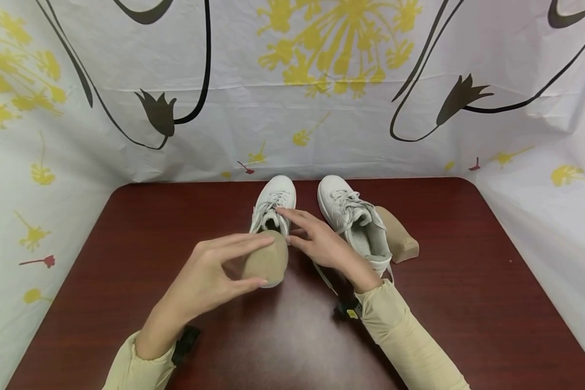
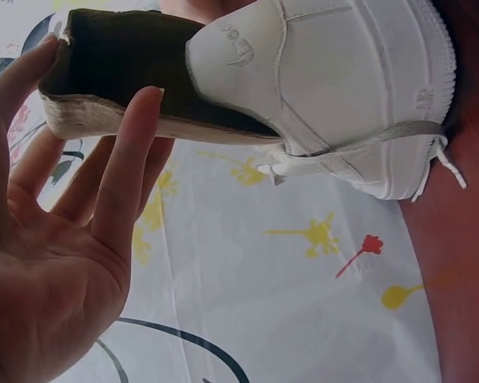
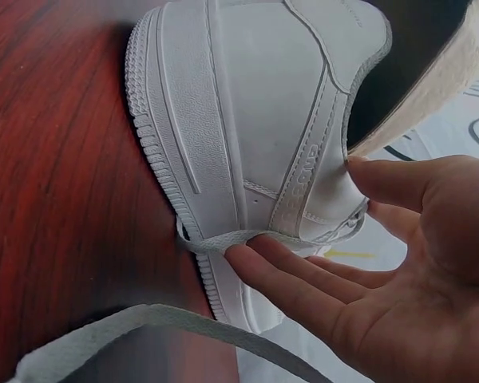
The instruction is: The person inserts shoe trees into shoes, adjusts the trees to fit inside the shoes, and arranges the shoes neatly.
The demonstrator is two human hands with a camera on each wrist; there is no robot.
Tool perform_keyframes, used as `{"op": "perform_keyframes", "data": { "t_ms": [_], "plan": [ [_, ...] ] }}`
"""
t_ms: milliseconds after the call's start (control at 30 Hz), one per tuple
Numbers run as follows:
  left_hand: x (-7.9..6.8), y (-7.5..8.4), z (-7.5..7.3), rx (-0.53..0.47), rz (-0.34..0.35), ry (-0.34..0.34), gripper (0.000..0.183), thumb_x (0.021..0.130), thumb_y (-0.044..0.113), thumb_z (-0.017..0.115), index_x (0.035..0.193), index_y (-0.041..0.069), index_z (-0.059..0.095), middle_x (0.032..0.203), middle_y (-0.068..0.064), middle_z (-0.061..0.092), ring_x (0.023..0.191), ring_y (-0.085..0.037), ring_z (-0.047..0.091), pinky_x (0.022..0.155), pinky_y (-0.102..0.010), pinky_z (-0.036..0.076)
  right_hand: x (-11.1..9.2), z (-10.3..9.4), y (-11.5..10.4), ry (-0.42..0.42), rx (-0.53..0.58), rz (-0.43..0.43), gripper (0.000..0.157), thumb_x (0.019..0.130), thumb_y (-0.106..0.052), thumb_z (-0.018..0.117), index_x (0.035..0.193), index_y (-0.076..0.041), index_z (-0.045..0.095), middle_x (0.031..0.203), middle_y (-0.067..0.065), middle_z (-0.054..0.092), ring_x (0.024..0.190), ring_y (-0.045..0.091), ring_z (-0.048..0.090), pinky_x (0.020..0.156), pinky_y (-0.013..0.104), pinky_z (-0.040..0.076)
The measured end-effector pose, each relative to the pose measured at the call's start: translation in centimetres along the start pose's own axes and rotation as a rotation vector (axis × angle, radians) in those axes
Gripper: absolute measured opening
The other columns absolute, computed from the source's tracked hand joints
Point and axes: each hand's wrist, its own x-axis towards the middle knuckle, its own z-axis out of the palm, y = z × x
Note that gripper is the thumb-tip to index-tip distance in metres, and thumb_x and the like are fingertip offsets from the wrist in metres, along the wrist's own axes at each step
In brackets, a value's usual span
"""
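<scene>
A beige hollow shoe insert (image 1: 265,262) stands tilted up from the opening of the left white sneaker (image 1: 275,194). My left hand (image 1: 214,271) holds the insert's raised end between thumb and fingers. In the left wrist view, the insert (image 2: 92,116) shows a dark hollow inside, and its lower part is hidden in the shoe. My right hand (image 1: 322,241) rests against the sneaker's right side with fingers fairly straight. Seen from the right wrist, the thumb is at the collar, and the fingertips (image 3: 243,259) touch the shoelace (image 3: 223,239) along the side.
Another white sneaker (image 1: 353,216) stands to the right, its opening facing me and laces loose. Beside it lies a second beige insert (image 1: 397,235). The dark red table (image 1: 175,216) ends at a white patterned cloth (image 1: 283,130) behind the shoes.
</scene>
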Motion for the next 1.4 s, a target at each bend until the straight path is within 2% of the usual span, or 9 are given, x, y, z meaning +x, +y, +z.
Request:
{"op": "perform_keyframes", "data": {
  "t_ms": [133, 267, 467, 667, 967, 1200, 1400],
  "plan": [
    [0.3, 0.1, -0.1, 0.028, -0.026, -0.031, 0.061, 0.075, 0.029, 0.089, 0.132, 0.022, 0.067, 0.123, 0.005, 0.067, 0.109, -0.011, 0.064, 0.085, -0.018, 0.051, 0.0, 0.1, 0.1, 0.005, 0.004, -0.014, 0.059, 0.098, -0.008, 0.061, 0.153, -0.021, 0.042, 0.15, 0.012, 0.042, 0.116, 0.028, 0.062, 0.098, 0.036, 0.051],
    [0.5, 0.1, -0.1, 0.013, -0.029, -0.042, 0.06, 0.076, 0.025, 0.088, 0.132, 0.02, 0.066, 0.121, 0.004, 0.068, 0.105, -0.011, 0.065, 0.07, -0.016, 0.054, 0.1, 0.0, 0.1, 0.005, 0.004, -0.027, 0.059, 0.098, -0.008, 0.061, 0.152, -0.02, 0.042, 0.149, 0.012, 0.042, 0.115, 0.028, 0.063, 0.097, 0.036, 0.051],
    [1.1, -0.2, -0.1, -0.016, -0.046, -0.038, 0.058, 0.08, 0.023, 0.085, 0.134, 0.021, 0.064, 0.11, 0.004, 0.069, 0.09, -0.008, 0.064, 0.061, -0.018, 0.055, 0.0, -0.3, 0.0, 0.005, -0.012, -0.019, 0.059, 0.098, -0.008, 0.061, 0.153, -0.022, 0.042, 0.149, 0.012, 0.042, 0.113, 0.027, 0.064, 0.095, 0.035, 0.052],
    [1.7, -0.6, 0.0, -0.011, -0.066, -0.04, 0.056, 0.082, 0.022, 0.083, 0.135, 0.02, 0.064, 0.106, 0.005, 0.068, 0.086, -0.007, 0.063, 0.061, -0.016, 0.055, 0.0, -0.4, -0.2, 0.001, -0.02, -0.036, 0.059, 0.098, -0.005, 0.06, 0.152, -0.019, 0.042, 0.149, 0.013, 0.042, 0.114, 0.028, 0.063, 0.095, 0.033, 0.052],
    [1.3, -0.8, 0.3, 0.012, -0.058, -0.043, 0.059, 0.082, 0.024, 0.083, 0.137, 0.025, 0.062, 0.115, 0.004, 0.069, 0.092, -0.007, 0.064, 0.063, -0.017, 0.055, 0.1, -0.4, -0.2, -0.001, -0.019, -0.049, 0.059, 0.098, -0.002, 0.059, 0.152, -0.016, 0.042, 0.149, 0.016, 0.041, 0.116, 0.03, 0.062, 0.096, 0.037, 0.052],
    [1.6, -0.9, 0.4, -0.01, -0.056, -0.023, 0.057, 0.08, 0.023, 0.085, 0.134, 0.017, 0.065, 0.11, 0.002, 0.069, 0.084, -0.007, 0.065, 0.06, -0.019, 0.055, 0.0, -0.3, -0.1, 0.001, -0.012, -0.04, 0.059, 0.097, 0.0, 0.058, 0.152, -0.015, 0.042, 0.149, 0.016, 0.041, 0.118, 0.029, 0.061, 0.097, 0.035, 0.051],
    [1.3, -0.7, 0.3, -0.045, -0.086, -0.008, 0.056, 0.079, 0.021, 0.085, 0.132, 0.018, 0.066, 0.109, 0.002, 0.069, 0.079, -0.006, 0.065, 0.058, -0.017, 0.055, 0.0, -0.1, -0.2, -0.017, -0.011, -0.032, 0.058, 0.099, -0.004, 0.057, 0.152, -0.019, 0.042, 0.151, 0.012, 0.041, 0.12, 0.026, 0.06, 0.099, 0.037, 0.05]
  ]
}}
